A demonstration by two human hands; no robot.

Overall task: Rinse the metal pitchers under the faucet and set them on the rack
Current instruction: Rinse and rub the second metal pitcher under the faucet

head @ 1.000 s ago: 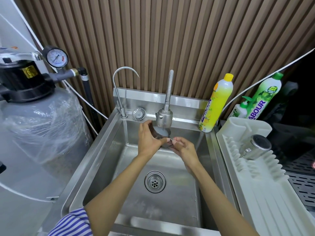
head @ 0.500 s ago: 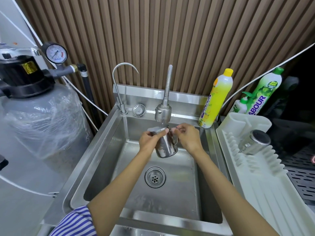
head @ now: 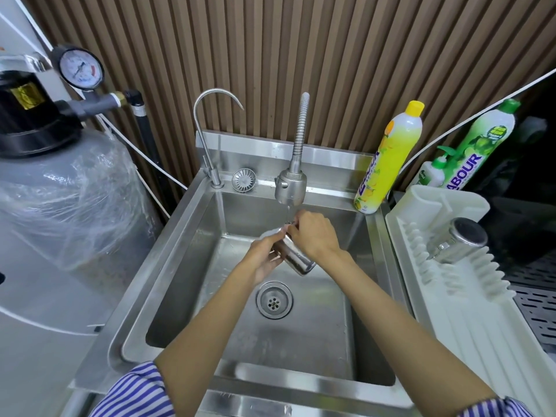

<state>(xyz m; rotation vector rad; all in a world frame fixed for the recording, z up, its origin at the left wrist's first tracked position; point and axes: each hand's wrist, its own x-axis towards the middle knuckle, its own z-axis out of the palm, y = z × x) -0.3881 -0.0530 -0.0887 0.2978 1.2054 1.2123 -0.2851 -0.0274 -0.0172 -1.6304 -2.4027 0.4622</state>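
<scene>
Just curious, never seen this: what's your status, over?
Left hand and right hand grip pitcher under running faucet. Second pitcher lies on rack. Nothing in the way.

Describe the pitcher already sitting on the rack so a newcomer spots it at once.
Right of the steel sink sits a white drying rack. Near its far end a metal pitcher lies tipped on the prongs, its round base towards the camera. Unlike the second pitcher, which the left hand and right hand grip under the faucet, no hand touches it.
</scene>
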